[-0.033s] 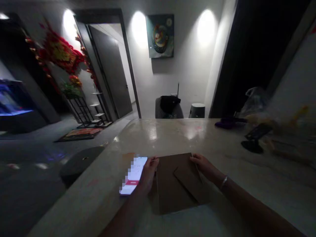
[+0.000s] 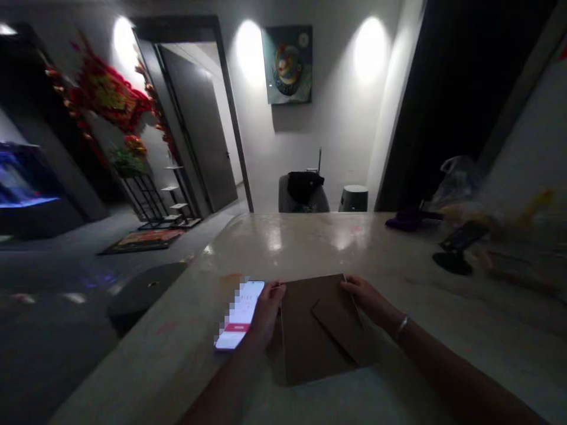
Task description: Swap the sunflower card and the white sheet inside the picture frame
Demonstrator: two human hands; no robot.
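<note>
Both hands grip a flat brown rectangular board [image 2: 302,336], which looks like cardboard or a stiff cover. A dark slanted slit or strap with a short bend at its top crosses its face; which of these it is I cannot tell. My left hand [image 2: 267,310] pinches the upper left edge, thumb and fingers closed. At the upper right corner my right hand [image 2: 364,295], with a bracelet [image 2: 402,326] on the wrist, is closed in the same way. A lit phone [image 2: 237,327] lies just left of my left hand, partly covered by it and partly pixelated.
The glossy stone-like table [image 2: 310,239] stretches ahead. On its right stand a dark round-based holder [image 2: 452,262], a clear plastic bag [image 2: 463,183] and a purple item [image 2: 403,221]. Beyond are a chair [image 2: 286,198] and a bin-like stool [image 2: 354,198]; a dark stool [image 2: 146,289] sits left.
</note>
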